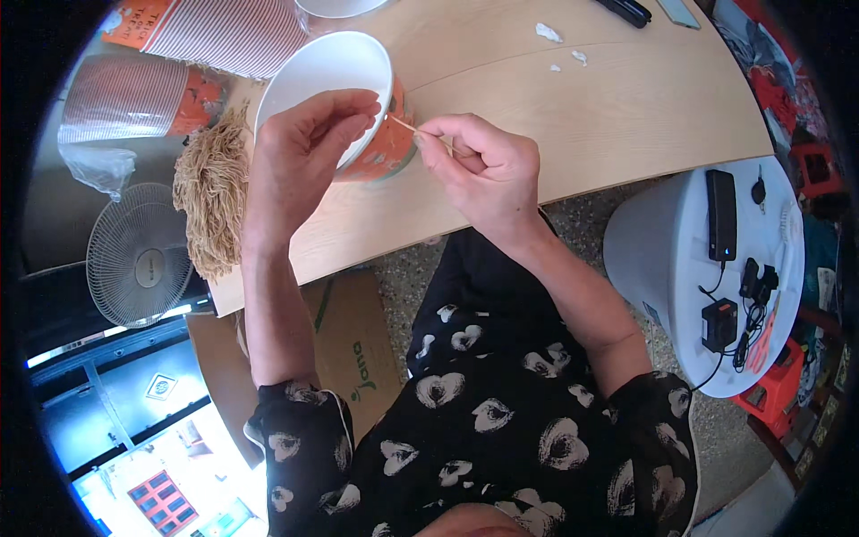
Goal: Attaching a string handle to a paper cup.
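A paper bucket (401, 134), white inside with an orange printed outside, stands tilted on the table, its mouth toward me. My left hand (309, 143) is over the mouth, thumb and fingertips closed together near the right rim; whatever they pinch is hidden. My right hand (488, 170), just right of the bucket, pinches a thin tan cord (404, 124) between thumb and fingers. That cord runs from the bucket's side by the rim to my right fingertips. Beside my left forearm, a thick bundle of tan cords (213, 192) hangs over the table's left edge.
Stacked orange-and-striped buckets (228, 36) lie at the far left, with another wrapped stack (125, 98) nearby. White scraps (548, 33) lie on the wooden table (626, 116). A fan (148, 264) stands left. At right, a white tub (644, 242) carries adapters and orange scissors (761, 345).
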`<state>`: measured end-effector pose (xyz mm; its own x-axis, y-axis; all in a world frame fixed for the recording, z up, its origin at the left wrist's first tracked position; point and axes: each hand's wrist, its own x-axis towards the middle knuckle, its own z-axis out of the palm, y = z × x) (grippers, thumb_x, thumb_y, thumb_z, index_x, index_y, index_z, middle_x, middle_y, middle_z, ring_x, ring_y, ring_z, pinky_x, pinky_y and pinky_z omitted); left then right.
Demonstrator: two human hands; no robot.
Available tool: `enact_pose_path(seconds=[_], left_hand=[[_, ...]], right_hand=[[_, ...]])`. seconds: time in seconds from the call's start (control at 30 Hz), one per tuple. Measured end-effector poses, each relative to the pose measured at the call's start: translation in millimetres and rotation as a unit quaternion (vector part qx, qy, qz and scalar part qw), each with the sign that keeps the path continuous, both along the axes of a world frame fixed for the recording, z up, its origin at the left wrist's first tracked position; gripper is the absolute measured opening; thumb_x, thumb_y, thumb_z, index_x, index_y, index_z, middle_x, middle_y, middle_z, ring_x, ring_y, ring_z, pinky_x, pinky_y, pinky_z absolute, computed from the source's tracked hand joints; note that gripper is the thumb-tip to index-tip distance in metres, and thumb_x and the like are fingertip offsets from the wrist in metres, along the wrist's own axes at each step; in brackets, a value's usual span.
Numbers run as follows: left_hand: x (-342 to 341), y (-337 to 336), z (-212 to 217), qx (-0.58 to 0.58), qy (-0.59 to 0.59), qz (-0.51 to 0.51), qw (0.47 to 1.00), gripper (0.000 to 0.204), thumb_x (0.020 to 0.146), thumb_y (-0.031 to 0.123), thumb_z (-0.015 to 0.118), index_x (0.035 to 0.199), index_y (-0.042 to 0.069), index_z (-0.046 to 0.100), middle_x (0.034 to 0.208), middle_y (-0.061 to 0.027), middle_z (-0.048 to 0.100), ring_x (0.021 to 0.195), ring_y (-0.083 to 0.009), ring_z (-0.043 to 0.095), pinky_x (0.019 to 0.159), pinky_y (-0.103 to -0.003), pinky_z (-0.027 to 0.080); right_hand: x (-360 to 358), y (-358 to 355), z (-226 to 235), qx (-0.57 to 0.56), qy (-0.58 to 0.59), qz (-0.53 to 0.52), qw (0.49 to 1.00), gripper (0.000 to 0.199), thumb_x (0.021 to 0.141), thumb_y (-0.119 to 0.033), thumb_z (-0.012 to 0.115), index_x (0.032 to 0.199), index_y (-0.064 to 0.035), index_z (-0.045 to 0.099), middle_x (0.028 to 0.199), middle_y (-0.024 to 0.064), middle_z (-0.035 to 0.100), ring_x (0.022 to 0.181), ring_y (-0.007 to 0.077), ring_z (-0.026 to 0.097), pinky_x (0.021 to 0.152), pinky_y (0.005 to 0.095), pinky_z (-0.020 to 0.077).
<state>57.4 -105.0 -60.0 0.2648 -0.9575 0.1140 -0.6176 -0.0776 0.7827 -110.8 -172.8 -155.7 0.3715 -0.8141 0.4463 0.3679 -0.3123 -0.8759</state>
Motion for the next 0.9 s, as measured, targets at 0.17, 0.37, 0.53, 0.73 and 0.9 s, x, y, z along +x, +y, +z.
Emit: enact_pose_path(seconds=[0.17, 0.37, 0.53, 0.73, 0.9], left_hand=[[1, -1, -3, 0.010, -0.002, -0.008, 1.000, 0.022, 0.097, 0.005, 0.064, 0.117, -0.003, 0.069, 0.104, -0.0078, 0.073, 0.096, -0.0106, 0.067, 0.088, -0.025, 0.054], [0, -1, 0, 0.038, -0.010, -0.016, 0.999, 0.024, 0.099, 0.006, 0.061, 0.121, -0.003, 0.067, 0.107, -0.0066, 0.072, 0.098, -0.0099, 0.065, 0.089, -0.026, 0.054], [5, 0, -2, 0.042, 0.022, -0.046, 0.998, 0.024, 0.099, 0.003, 0.058, 0.121, -0.005, 0.066, 0.109, -0.0088, 0.071, 0.100, -0.0110, 0.065, 0.091, -0.026, 0.054], [1, -2, 3, 0.052, 0.066, -0.052, 0.995, 0.024, 0.099, 0.001, 0.058, 0.120, -0.006, 0.065, 0.106, -0.0097, 0.071, 0.099, -0.0114, 0.066, 0.090, -0.026, 0.055], [2, -4, -1, -0.015, -0.019, -0.041, 0.999, 0.012, 0.093, 0.005, 0.065, 0.100, -0.003, 0.071, 0.078, -0.0072, 0.072, 0.074, -0.0093, 0.067, 0.068, -0.024, 0.054]], right_hand=[[-1, -2, -2, 0.002, 0.002, 0.004, 1.000, 0.006, 0.090, 0.002, 0.070, 0.096, 0.0040, 0.068, 0.063, -0.0041, 0.057, 0.055, -0.0016, 0.050, 0.047, 0.0180, 0.0350], [3, -6, -3, -0.019, 0.018, 0.001, 1.000, 0.006, 0.088, 0.001, 0.071, 0.093, 0.0032, 0.068, 0.061, -0.0008, 0.061, 0.052, -0.0003, 0.054, 0.045, 0.0202, 0.0377], [5, -5, 0, 0.009, 0.011, 0.015, 1.000, 0.006, 0.092, 0.001, 0.069, 0.097, 0.0044, 0.069, 0.063, -0.0076, 0.052, 0.056, -0.0027, 0.043, 0.049, 0.0158, 0.0308], [10, -7, 3, 0.003, 0.020, 0.013, 1.000, 0.005, 0.092, 0.000, 0.069, 0.095, 0.0035, 0.069, 0.062, -0.0092, 0.048, 0.055, -0.0028, 0.038, 0.048, 0.0166, 0.0272], [15, -8, 9, 0.009, 0.024, 0.007, 1.000, 0.007, 0.091, -0.002, 0.072, 0.097, 0.0020, 0.071, 0.061, -0.0099, 0.043, 0.054, -0.0026, 0.035, 0.048, 0.0174, 0.0258]])
